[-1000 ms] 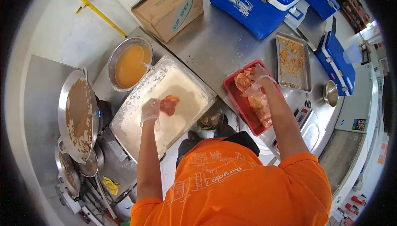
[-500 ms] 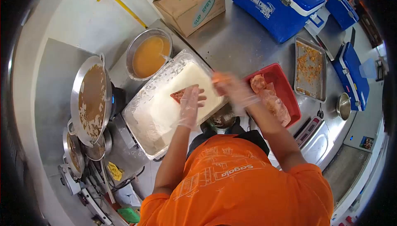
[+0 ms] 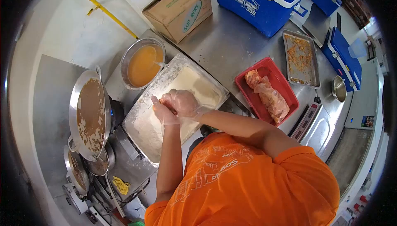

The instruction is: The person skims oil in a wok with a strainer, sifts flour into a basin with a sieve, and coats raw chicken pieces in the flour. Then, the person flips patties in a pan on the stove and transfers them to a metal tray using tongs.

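Both my hands wear clear plastic gloves and meet over the metal tray of white flour (image 3: 138,120). My left hand (image 3: 166,113) is curled around one side of a reddish piece of raw meat (image 3: 173,110). From the other side my right hand (image 3: 184,103) closes over the same piece, fingers bent. Only slivers of the meat show; the gloves hide most of it. Just beyond the tray's far left corner stands a metal bowl of orange-yellow liquid (image 3: 142,65), with a handle resting over its rim.
To the right, a red tub (image 3: 291,102) holds raw meat partly in clear plastic (image 3: 273,102). A large wok of oil (image 3: 91,112) sits at left. Farther back are a carton (image 3: 180,13), a blue cooler (image 3: 260,5) and a crumb-strewn baking tray (image 3: 301,58).
My right hand has swung left from near the red tub, with something orange in it, to meet my left hand. My left hand has moved left and slightly down, closing around the meat.
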Demonstrator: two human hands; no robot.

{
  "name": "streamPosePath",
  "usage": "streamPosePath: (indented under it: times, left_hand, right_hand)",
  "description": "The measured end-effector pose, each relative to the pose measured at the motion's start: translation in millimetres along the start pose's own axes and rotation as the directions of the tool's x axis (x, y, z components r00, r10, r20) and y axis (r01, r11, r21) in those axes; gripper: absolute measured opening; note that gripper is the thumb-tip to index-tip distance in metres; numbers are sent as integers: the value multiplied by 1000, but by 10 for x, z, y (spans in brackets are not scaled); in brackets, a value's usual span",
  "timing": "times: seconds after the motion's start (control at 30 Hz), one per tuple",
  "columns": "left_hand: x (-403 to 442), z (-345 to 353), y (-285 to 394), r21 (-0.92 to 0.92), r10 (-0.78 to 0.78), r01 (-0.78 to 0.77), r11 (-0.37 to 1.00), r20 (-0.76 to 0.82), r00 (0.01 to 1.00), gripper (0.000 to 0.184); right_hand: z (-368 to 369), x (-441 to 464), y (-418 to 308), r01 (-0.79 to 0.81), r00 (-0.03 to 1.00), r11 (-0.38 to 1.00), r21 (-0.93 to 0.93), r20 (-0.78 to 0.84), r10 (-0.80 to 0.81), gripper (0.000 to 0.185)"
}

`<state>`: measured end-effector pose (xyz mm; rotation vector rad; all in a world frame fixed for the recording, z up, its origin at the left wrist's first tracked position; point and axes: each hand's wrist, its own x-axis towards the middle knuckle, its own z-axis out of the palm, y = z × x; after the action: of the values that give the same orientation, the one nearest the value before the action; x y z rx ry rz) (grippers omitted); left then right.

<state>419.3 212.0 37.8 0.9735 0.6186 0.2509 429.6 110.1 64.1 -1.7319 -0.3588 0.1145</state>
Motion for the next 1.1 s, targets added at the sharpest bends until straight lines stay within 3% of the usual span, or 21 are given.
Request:
streamPosePath:
  times: [0.07, 0.17, 0.2, 0.3, 0.37, 0.4, 0.43, 0.47, 0.53, 0.6, 0.67, 0.73, 0.77, 0.8, 0.83, 0.87, 0.9, 0.97, 1.0, 1.03, 1.1]
  left_hand:
    - [93, -174, -145, -207, -127, 153, 966, 132, 983, 45]
    - [63, -299, -173, -192, -186, 213, 958, 147, 971, 50]
    - [48, -328, -145, -154, -188, 208, 966, 139, 972, 53]
    - [28, -447, -6, -20, -185, 189, 982, 116, 976, 61]
    - [39, -585, 144, 73, -190, 183, 980, 119, 974, 66]
    - [41, -662, 207, 93, -201, 190, 977, 135, 970, 69]
    - [34, -736, 253, 101, -216, 203, 974, 148, 965, 72]
    - [39, -803, 320, 61, -265, 258, 964, 252, 931, 72]
    - [-127, -813, 348, 118, -227, 206, 971, 206, 952, 66]
    - [-65, -1015, 352, 37, -421, 434, 900, 330, 845, 55]
    - [369, -1574, 244, -51, -639, 849, 526, 635, 434, 39]
    - [498, -1546, 84, 106, -654, 747, 656, 573, 493, 32]
    - [507, -1390, 77, 190, -655, 685, 704, 546, 522, 30]
    - [511, -1227, 43, 307, -564, 487, 818, 260, 784, 32]
    - [679, -1298, 5, 741, -460, 128, 659, 264, 848, 32]
    - [956, -1484, -52, 935, -353, -243, 259, 326, 877, 33]
    - [1103, -1582, -105, 833, -278, -492, -252, 425, 862, 34]
    - [1129, -1605, -184, 762, -176, -603, -236, 576, 798, 32]
    - [1261, -1705, -286, 710, -161, -637, -300, 620, 768, 32]
    - [1359, -1784, -278, 650, -152, -663, -371, 662, 734, 31]
    - [1377, -1643, -250, 729, -47, -624, -282, 639, 768, 34]
  right_hand:
    - [11, 23, 32, 278, 960, 896, -347, 59, -275, 29]
    - [208, -64, 39, 263, 963, 925, -275, 21, -268, 34]
    - [261, -106, -16, 198, 979, 884, -423, 41, -199, 44]
    - [192, -5, -455, -290, 936, 949, -122, 170, 308, 47]
    - [295, -48, -404, -157, 983, 973, 171, 127, 136, 43]
    - [446, -40, -189, 96, 990, 995, -22, 102, -93, 42]
    - [514, -31, -114, 339, 940, 916, -216, 121, -320, 41]
    - [590, -51, -48, 321, 941, 925, -205, 180, -286, 33]
    - [690, -62, 39, 288, 928, 938, -190, 298, -225, 31]
    - [504, -62, -128, 370, 900, 908, -196, 319, -298, 28]
    - [369, -7, -91, 372, 877, 918, -137, 376, -299, 29]
    - [234, 143, 150, 287, 856, 958, -33, 459, -240, 26]
    - [38, 132, 136, 331, 857, 929, -165, 464, -222, 22]
    - [-217, 77, 130, 371, 857, 881, -294, 474, -203, 21]
    - [-354, 33, 506, 405, 895, 791, -459, 375, -241, 26]
    - [-762, -123, 671, 262, 963, 699, -666, 133, -235, 26]
    - [-1173, -279, 825, 39, 970, 614, -788, -118, -213, 26]
    - [-1990, -499, 1054, -412, 910, 414, -812, -390, 142, 39]
    - [-2273, -563, 1259, -552, 825, 311, -773, -452, 340, 46]
    - [-2432, -585, 1465, -628, 740, 254, -736, -465, 486, 55]
    - [-2523, -566, 1620, -711, 616, 196, -675, -465, 635, 72]
